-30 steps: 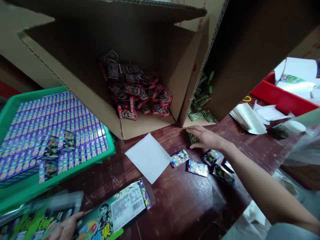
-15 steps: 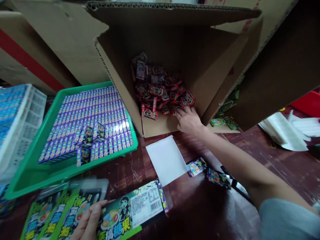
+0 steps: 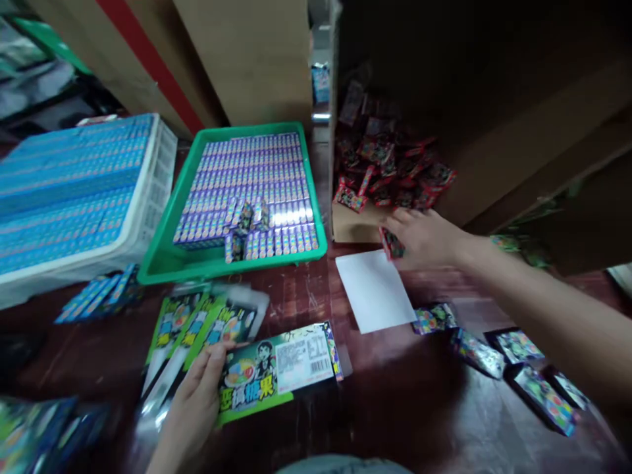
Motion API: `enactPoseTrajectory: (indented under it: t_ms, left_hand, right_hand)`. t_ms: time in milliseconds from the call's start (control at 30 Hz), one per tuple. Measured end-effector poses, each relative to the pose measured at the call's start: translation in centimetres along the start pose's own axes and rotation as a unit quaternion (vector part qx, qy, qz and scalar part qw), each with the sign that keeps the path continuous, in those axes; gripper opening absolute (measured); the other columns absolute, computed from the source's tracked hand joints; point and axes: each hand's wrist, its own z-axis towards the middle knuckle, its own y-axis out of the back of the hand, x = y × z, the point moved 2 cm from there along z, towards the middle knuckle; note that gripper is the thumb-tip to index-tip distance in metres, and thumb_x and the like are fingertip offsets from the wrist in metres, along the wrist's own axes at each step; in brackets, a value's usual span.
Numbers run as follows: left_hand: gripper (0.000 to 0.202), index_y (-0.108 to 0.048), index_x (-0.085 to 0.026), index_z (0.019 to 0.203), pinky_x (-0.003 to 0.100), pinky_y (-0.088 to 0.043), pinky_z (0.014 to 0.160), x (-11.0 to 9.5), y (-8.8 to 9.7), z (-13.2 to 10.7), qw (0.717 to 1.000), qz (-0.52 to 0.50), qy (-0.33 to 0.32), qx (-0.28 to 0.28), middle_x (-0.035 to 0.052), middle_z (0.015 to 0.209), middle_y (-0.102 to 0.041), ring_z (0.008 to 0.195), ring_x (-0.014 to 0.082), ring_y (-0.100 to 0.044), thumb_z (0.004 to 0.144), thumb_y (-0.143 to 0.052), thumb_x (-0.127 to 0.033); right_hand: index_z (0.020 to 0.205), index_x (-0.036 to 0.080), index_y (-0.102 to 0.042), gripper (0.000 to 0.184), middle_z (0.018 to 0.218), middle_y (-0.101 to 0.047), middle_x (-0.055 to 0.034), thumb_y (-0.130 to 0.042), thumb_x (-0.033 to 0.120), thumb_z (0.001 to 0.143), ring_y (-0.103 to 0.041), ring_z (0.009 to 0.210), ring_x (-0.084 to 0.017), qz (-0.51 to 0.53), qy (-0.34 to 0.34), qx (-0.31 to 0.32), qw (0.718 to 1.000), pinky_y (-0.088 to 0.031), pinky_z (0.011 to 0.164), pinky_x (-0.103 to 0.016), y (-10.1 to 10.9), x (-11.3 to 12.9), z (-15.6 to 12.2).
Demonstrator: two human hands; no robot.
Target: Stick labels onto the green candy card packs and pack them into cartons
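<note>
One carton stands further right in view than before; the right hand, then at the red packets inside, has drawn back, palm down. The left hand pinches a green pouch; the right's curled fingers hold one red packet near the carton's front edge.

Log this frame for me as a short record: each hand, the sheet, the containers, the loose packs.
Left hand: holds a green packet with a barcode label
Right hand: holds a small red packet
Sheet: white paper, flat on the table
Green tray: rows of purple packs
White crate: blue packs
Cardboard box: heap of red packets
Loose packs: several, right of the paper
</note>
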Motion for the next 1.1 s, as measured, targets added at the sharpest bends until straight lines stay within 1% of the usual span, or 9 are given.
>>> enactPoseTrajectory:
  t_ms: [133,233,367,533,667,800,933,1033,1100]
  left_hand:
    - [0.05,-0.068,-0.026,0.108,0.028,-0.058,0.062,2.5,1.7,-1.0,0.989,-0.116,0.085,0.026,0.0008,0.099,-0.074,0.074,0.0202,-0.069,0.079,-0.07,-0.067]
    - [0.045,-0.067,-0.024,0.105,0.026,-0.058,0.067,3.7,2.2,-2.0,0.991,-0.12,0.051,0.039,0.0011,0.102,-0.073,0.079,0.0186,-0.068,0.083,-0.069,-0.063]
    - [0.042,-0.067,-0.023,0.101,0.025,-0.056,0.071,4.4,1.8,-3.2,0.994,-0.092,0.003,0.055,0.0025,0.102,-0.072,0.08,0.0172,-0.066,0.087,-0.066,-0.062]
    - [0.038,-0.065,-0.022,0.099,0.024,-0.055,0.068,4.1,0.3,-4.3,0.987,-0.151,-0.01,0.06,0.0031,0.098,-0.072,0.076,0.0159,-0.065,0.087,-0.068,-0.058]
    - [0.032,-0.063,-0.024,0.097,0.026,-0.055,0.06,3.4,0.0,-4.9,0.971,-0.236,0.02,0.035,0.0008,0.086,-0.071,0.067,0.0166,-0.065,0.085,-0.072,-0.052]
    - [0.03,-0.064,-0.023,0.093,0.027,-0.057,0.059,3.2,0.9,-5.1,0.967,-0.249,0.035,0.044,0.0004,0.082,-0.071,0.064,0.0171,-0.066,0.081,-0.076,-0.048]
    - [0.038,-0.066,-0.022,0.094,0.026,-0.057,0.057,3.7,2.0,-5.0,0.963,-0.259,0.042,0.061,-0.0003,0.078,-0.071,0.061,0.0166,-0.066,0.074,-0.083,-0.05]
    - [0.041,-0.066,-0.021,0.094,0.025,-0.056,0.054,4.0,2.0,-5.2,0.958,-0.27,0.074,0.064,-0.0017,0.073,-0.069,0.058,0.0155,-0.066,0.07,-0.086,-0.048]
    - [0.042,-0.066,-0.02,0.094,0.025,-0.056,0.053,4.2,1.4,-5.6,0.95,-0.279,0.12,0.074,-0.0016,0.071,-0.069,0.056,0.0152,-0.065,0.068,-0.088,-0.046]
  right_hand:
    - [0.148,0.016,-0.049,0.078,0.132,-0.063,-0.0185,-0.072,0.033,0.076,-0.063,0.109,-0.037,0.094,0.137,-0.001,0.986,-0.049,0.092,-0.053,-3.1,12.1,-8.8]
    - [0.154,0.011,-0.041,0.077,0.144,-0.056,-0.0219,-0.066,0.033,0.084,-0.059,0.119,-0.038,0.152,0.12,-0.009,0.981,-0.048,0.097,-0.054,-6.6,16.8,-12.7]
    - [0.157,0.014,-0.031,0.079,0.153,-0.046,-0.0207,-0.062,0.04,0.09,-0.053,0.132,-0.036,0.226,0.07,-0.054,0.97,-0.047,0.102,-0.053,-10.3,16.9,-14.6]
    - [0.151,0.019,-0.038,0.075,0.143,-0.051,-0.0188,-0.067,0.036,0.085,-0.053,0.131,-0.034,0.28,0.038,-0.144,0.948,-0.05,0.099,-0.05,-11.0,17.3,-15.3]
    - [0.149,0.019,-0.04,0.072,0.141,-0.051,-0.0186,-0.068,0.035,0.085,-0.055,0.127,-0.035,0.282,0.068,-0.144,0.946,-0.05,0.095,-0.051,-10.5,18.9,-15.6]
    - [0.146,0.023,-0.043,0.068,0.141,-0.051,-0.0151,-0.069,0.034,0.084,-0.057,0.12,-0.032,0.324,0.157,-0.097,0.928,-0.05,0.095,-0.05,-10.3,19.2,-16.1]
    - [0.142,0.026,-0.044,0.07,0.136,-0.046,-0.0127,-0.075,0.032,0.078,-0.051,0.125,-0.033,0.427,0.142,-0.139,0.882,-0.047,0.102,-0.053,-10.2,18.7,-16.5]
    - [0.155,0.028,-0.028,0.096,0.138,-0.036,-0.0127,-0.078,0.033,0.073,-0.041,0.132,-0.035,0.54,0.095,-0.196,0.813,-0.04,0.111,-0.058,-9.9,18.9,-16.7]
    - [0.162,0.03,-0.014,0.107,0.141,-0.031,-0.0122,-0.076,0.036,0.075,-0.036,0.134,-0.035,0.577,0.116,-0.198,0.784,-0.037,0.114,-0.059,-9.5,19.6,-16.6]
